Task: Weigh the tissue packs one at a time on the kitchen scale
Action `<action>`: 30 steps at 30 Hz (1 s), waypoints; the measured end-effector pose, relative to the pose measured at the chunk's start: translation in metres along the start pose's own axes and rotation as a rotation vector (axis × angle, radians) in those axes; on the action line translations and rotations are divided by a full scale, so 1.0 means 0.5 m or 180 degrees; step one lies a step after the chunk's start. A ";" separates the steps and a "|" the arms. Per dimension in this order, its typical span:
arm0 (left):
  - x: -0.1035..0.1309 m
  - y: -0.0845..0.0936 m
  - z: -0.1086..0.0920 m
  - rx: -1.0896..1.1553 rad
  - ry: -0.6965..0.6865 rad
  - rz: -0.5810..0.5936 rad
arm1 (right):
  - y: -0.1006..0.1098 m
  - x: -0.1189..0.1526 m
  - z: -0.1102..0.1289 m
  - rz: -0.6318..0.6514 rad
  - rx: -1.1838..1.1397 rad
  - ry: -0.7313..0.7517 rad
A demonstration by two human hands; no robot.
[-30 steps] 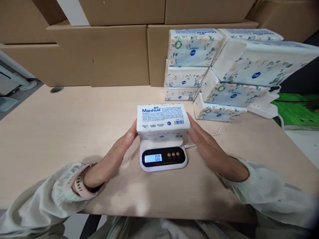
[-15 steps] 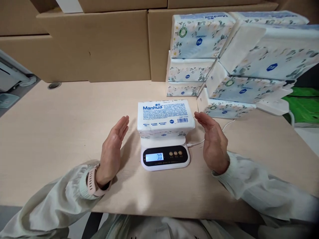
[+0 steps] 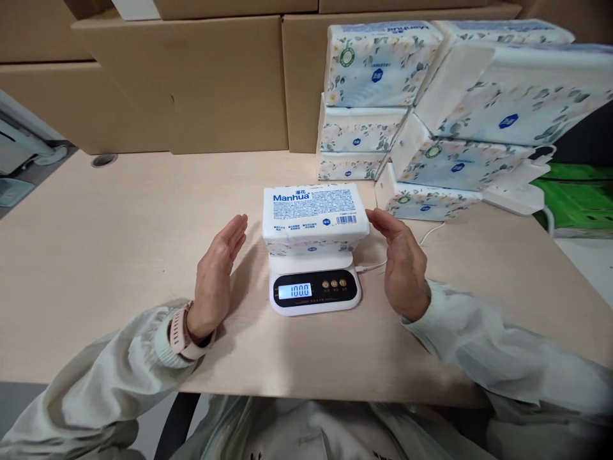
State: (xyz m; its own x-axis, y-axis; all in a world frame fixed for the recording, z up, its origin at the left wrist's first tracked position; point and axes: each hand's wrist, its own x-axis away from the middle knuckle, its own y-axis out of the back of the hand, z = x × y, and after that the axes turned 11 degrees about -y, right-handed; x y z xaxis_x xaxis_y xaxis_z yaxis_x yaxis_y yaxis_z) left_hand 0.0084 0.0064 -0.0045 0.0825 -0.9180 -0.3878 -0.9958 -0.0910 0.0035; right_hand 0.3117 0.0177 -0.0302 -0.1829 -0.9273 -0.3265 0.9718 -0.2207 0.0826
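A white tissue pack [image 3: 315, 214] with blue "Manhua" print lies on top of a white digital scale [image 3: 312, 308], whose lit display [image 3: 295, 291] reads 100.0. To the left of the pack, a gap away from it, my left hand [image 3: 215, 278] holds nothing, its fingers stretched out and palm facing the pack. My right hand [image 3: 402, 265] is on the other side, fingers extended, with its fingertips very close to the pack's right edge; whether they touch is unclear. Nothing is in that hand either. A white cable [image 3: 373, 266] runs from the scale's right side.
Stacked tissue packs [image 3: 376, 70] stand at the back right, with more packs [image 3: 498, 96] beside them. Cardboard boxes [image 3: 215, 89] line the table's back edge. A round hole [image 3: 104, 160] is at the back left. A green item [image 3: 575, 198] lies at the far right.
The scale's display has gone from 0.0 to 100.0. The view has shifted slightly, and both hands keep nearly the same places beside the pack.
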 end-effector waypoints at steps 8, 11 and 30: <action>-0.005 0.003 0.006 -0.0069 -0.0019 0.0006 | 0.000 0.002 0.005 -0.0005 0.0005 0.0106; -0.006 0.002 0.005 -0.0096 -0.0046 -0.0001 | 0.000 0.002 0.003 -0.0027 0.0084 0.0165; -0.004 0.002 0.005 -0.0015 -0.0065 0.0055 | 0.001 0.002 0.006 -0.0014 0.0151 0.0190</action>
State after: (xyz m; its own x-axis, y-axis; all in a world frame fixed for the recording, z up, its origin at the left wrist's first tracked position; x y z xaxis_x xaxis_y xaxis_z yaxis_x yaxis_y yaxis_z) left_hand 0.0070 0.0090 -0.0059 0.0644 -0.9115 -0.4063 -0.9969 -0.0770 0.0147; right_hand 0.3116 0.0160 -0.0278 -0.1766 -0.9070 -0.3822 0.9626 -0.2401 0.1252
